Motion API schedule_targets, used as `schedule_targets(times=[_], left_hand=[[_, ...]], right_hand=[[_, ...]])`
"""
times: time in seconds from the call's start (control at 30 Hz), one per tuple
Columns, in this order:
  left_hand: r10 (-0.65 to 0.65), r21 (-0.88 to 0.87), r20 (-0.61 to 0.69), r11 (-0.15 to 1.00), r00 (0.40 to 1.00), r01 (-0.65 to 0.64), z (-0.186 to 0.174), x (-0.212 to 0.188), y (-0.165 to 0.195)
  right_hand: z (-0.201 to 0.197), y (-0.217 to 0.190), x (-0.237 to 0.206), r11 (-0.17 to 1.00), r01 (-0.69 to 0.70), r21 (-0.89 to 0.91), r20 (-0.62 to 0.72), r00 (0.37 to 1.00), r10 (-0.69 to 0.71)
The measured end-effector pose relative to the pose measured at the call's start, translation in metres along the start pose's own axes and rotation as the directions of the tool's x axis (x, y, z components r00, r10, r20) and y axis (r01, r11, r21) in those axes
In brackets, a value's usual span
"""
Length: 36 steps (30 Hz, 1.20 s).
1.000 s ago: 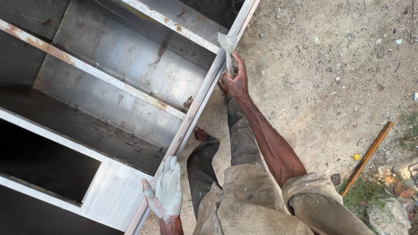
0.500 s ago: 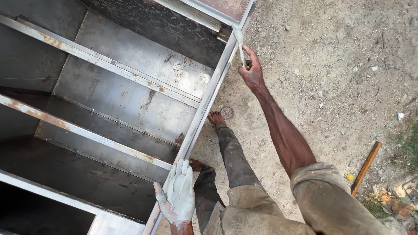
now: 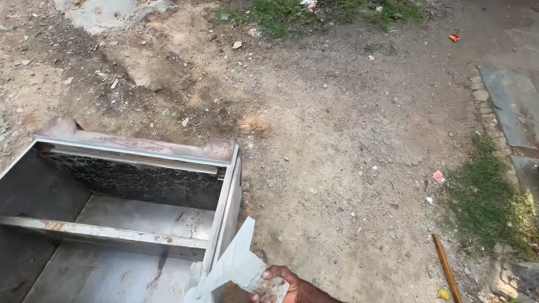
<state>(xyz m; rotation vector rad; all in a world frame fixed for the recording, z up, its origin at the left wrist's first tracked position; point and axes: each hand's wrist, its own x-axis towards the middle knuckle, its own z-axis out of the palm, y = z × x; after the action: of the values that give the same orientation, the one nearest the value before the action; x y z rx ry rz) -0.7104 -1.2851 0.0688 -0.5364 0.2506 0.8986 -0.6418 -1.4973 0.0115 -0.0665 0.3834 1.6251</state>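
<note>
Right hand (image 3: pixel 289 287) closed on putty-caked scraper (image 3: pixel 241 264), blade pointing far-left, beside metal cabinet (image 3: pixel 140 148) edge, left hand unseen.

R hand (image 3: pixel 281 283) gripping putty scraper (image 3: pixel 238 261), metal cabinet (image 3: pixel 168 150) w/ shelf on dirt ground (image 3: pixel 337 140)

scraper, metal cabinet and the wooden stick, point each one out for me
scraper (image 3: pixel 236 259), head view, on the flat pale blade.
metal cabinet (image 3: pixel 222 216), head view, on its right side frame.
wooden stick (image 3: pixel 445 267), head view, on the middle of its shaft, lying on the dirt.
</note>
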Motion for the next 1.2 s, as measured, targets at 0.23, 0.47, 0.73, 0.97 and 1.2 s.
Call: schedule_targets(times=[0.23,0.47,0.73,0.97,1.2], left_hand=[[-0.010,0.181,0.078,0.984,0.997,-0.005,-0.002,-0.101,0.033],[0.095,0.391,0.229,0.902,0.969,-0.181,-0.018,-0.209,0.111],[0.637,0.794,0.087,0.420,0.766,-0.439,-0.040,-0.204,0.123],[0.744,0.734,-0.010,0.459,0.668,-0.500,-0.045,-0.192,0.125],[0.891,0.132,-0.061,0.453,0.449,-0.882,-0.108,-0.289,0.086]], right_hand=[[0.052,-0.008,-0.056,0.891,0.032,-0.452,-0.163,0.980,-0.118],[0.117,0.035,-0.022,0.212,-0.213,-0.954,-0.209,0.977,0.043],[0.141,0.070,0.048,-0.025,-0.296,-0.955,-0.276,0.853,0.443],[0.144,0.042,0.106,-0.560,-0.248,-0.790,-0.612,0.358,0.705],[0.155,0.009,0.163,0.083,-0.908,-0.410,-0.542,0.316,0.779]])
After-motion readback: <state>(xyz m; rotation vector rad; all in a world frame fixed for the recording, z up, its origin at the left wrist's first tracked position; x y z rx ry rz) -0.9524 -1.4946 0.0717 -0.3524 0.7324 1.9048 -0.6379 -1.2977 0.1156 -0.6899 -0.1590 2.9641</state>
